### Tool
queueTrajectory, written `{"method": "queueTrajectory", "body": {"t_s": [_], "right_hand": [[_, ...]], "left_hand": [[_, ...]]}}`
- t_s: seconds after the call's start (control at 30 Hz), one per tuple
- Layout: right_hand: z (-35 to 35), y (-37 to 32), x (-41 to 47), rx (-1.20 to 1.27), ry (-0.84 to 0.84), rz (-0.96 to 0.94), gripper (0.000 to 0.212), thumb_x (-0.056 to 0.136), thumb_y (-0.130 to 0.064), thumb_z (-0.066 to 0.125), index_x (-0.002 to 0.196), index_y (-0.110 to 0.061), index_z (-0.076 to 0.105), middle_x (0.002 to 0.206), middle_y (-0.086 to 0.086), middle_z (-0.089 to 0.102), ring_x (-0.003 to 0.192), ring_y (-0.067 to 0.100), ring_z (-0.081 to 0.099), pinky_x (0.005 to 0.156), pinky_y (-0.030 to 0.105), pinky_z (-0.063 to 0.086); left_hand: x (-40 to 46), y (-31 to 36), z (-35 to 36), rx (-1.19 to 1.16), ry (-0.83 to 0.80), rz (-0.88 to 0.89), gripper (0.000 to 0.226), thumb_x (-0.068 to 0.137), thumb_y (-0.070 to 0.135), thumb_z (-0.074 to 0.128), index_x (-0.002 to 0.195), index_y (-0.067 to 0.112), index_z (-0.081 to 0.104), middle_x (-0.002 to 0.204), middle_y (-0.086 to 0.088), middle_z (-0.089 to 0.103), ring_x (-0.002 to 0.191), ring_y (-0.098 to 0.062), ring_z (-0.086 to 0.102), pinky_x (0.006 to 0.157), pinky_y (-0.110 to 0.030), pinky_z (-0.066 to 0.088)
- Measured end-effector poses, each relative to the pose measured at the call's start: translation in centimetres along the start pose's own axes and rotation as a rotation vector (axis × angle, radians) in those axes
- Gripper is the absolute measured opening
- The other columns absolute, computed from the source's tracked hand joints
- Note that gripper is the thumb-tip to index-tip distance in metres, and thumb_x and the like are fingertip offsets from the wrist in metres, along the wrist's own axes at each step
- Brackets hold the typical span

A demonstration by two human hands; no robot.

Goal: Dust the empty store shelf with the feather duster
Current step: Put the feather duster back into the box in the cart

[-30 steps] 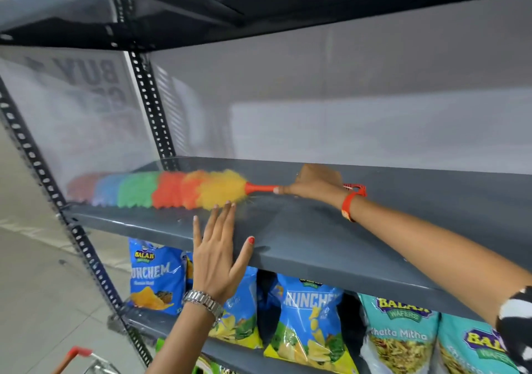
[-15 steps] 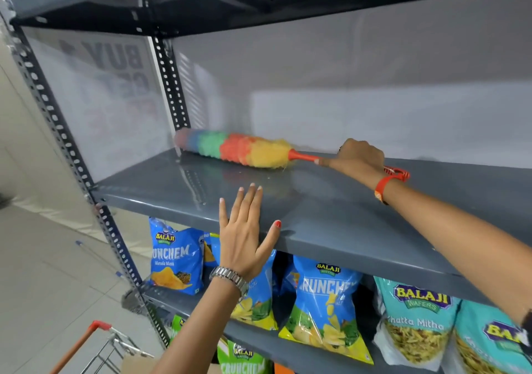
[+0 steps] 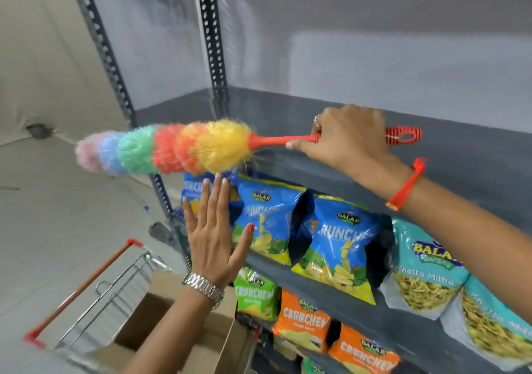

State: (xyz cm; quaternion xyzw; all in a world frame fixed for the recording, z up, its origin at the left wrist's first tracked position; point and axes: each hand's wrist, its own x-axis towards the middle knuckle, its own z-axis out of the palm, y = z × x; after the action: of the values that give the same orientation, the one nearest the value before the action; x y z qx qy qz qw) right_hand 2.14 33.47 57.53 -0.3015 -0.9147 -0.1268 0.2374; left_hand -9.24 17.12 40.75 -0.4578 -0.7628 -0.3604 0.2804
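Observation:
The rainbow feather duster [image 3: 169, 149] has a red handle, and my right hand [image 3: 345, 137] is closed around that handle above the front edge of the empty grey shelf [image 3: 460, 158]. Its fluffy head sticks out leftward past the shelf's front left corner, in the air. My left hand [image 3: 216, 230] is raised flat below the duster head with fingers spread, holding nothing, in front of the lower shelf.
Blue, teal, green and orange snack bags [image 3: 336, 244] fill the shelves below. A perforated metal upright [image 3: 115, 71] frames the left side. A shopping cart [image 3: 95, 287] with a red handle and an open cardboard box [image 3: 184, 330] stand at the lower left.
The duster has swept from the shelf's back left out over the front edge and off the left corner. My left hand dropped below the shelf edge. The view tilted downward.

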Motion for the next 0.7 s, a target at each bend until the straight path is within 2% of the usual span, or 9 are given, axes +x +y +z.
{"method": "queueTrajectory", "body": {"t_s": [0.1, 0.2, 0.3, 0.37, 0.47, 0.57, 0.63, 0.7], "right_hand": [[1.3, -4.2, -0.5, -0.015, -0.026, -0.106, 0.054, 0.078, -0.066, 0.056, 0.093, -0.016, 0.069, 0.093, 0.014, 0.069, 0.093, 0.034, 0.064, 0.065, 0.030, 0.030], [3.8, -8.1, -1.5, -0.023, -0.084, -0.202, 0.040, 0.083, -0.053, 0.059, 0.096, -0.016, 0.068, 0.097, 0.011, 0.069, 0.094, 0.031, 0.065, 0.064, 0.029, 0.027], [7.2, -12.5, -2.8, -0.020, -0.197, -0.326, 0.022, 0.088, -0.034, 0.060, 0.100, -0.017, 0.066, 0.103, 0.007, 0.069, 0.098, 0.028, 0.065, 0.064, 0.029, 0.027], [9.6, -14.7, -3.9, -0.027, -0.293, -0.363, 0.015, 0.090, -0.024, 0.058, 0.102, -0.019, 0.065, 0.106, 0.005, 0.068, 0.100, 0.026, 0.064, 0.058, 0.026, 0.027], [14.1, -18.3, -6.0, -0.067, -0.434, -0.439, 0.015, 0.091, -0.018, 0.053, 0.103, -0.021, 0.062, 0.108, 0.001, 0.066, 0.102, 0.023, 0.062, 0.053, 0.024, 0.021], [19.2, -21.3, -8.8, -0.026, -0.605, -0.487, 0.017, 0.093, -0.016, 0.055, 0.106, -0.010, 0.064, 0.111, 0.009, 0.066, 0.105, 0.027, 0.062, 0.048, 0.025, 0.015], [21.8, -22.6, -10.4, -0.004, -0.698, -0.515, 0.020, 0.094, -0.013, 0.055, 0.109, -0.003, 0.064, 0.114, 0.015, 0.065, 0.109, 0.029, 0.060, 0.051, 0.028, 0.025], [23.7, -23.6, -11.9, 0.008, -0.796, -0.513, 0.022, 0.095, -0.009, 0.053, 0.112, 0.000, 0.062, 0.118, 0.017, 0.063, 0.113, 0.031, 0.059, 0.062, 0.029, 0.030]], "left_hand": [[-3.5, -2.9, -0.5, 0.073, -0.054, -0.070, 0.071, 0.094, 0.054, 0.019, 0.144, 0.004, 0.025, 0.152, -0.011, 0.026, 0.141, -0.028, 0.020, 0.114, -0.054, 0.004], [-7.7, -5.9, -0.6, 0.148, -0.184, -0.138, 0.070, 0.094, 0.054, 0.020, 0.144, 0.006, 0.028, 0.153, -0.009, 0.024, 0.142, -0.025, 0.018, 0.114, -0.054, 0.005], [-11.8, -8.5, -0.3, 0.213, -0.313, -0.249, 0.071, 0.094, 0.057, 0.016, 0.145, 0.008, 0.028, 0.153, -0.006, 0.021, 0.143, -0.021, 0.014, 0.113, -0.054, 0.007], [-14.0, -9.6, 0.0, 0.230, -0.391, -0.306, 0.072, 0.094, 0.058, 0.015, 0.145, 0.009, 0.027, 0.153, -0.006, 0.022, 0.142, -0.020, 0.014, 0.113, -0.053, 0.006], [-17.4, -11.4, 0.6, 0.275, -0.528, -0.388, 0.070, 0.092, 0.056, 0.021, 0.145, 0.010, 0.029, 0.152, -0.008, 0.026, 0.142, -0.020, 0.014, 0.114, -0.051, 0.002], [-20.8, -13.2, 1.6, 0.346, -0.649, -0.443, 0.069, 0.091, 0.052, 0.026, 0.140, 0.006, 0.038, 0.146, -0.013, 0.039, 0.138, -0.026, 0.028, 0.113, -0.051, 0.004], [-23.1, -13.7, 2.2, 0.358, -0.698, -0.496, 0.068, 0.090, 0.052, 0.027, 0.137, 0.004, 0.043, 0.142, -0.014, 0.044, 0.134, -0.029, 0.036, 0.111, -0.050, 0.004], [-25.0, -14.4, 2.4, 0.350, -0.775, -0.542, 0.068, 0.091, 0.050, 0.025, 0.137, 0.005, 0.043, 0.142, -0.013, 0.044, 0.134, -0.029, 0.036, 0.111, -0.049, 0.002]]}}
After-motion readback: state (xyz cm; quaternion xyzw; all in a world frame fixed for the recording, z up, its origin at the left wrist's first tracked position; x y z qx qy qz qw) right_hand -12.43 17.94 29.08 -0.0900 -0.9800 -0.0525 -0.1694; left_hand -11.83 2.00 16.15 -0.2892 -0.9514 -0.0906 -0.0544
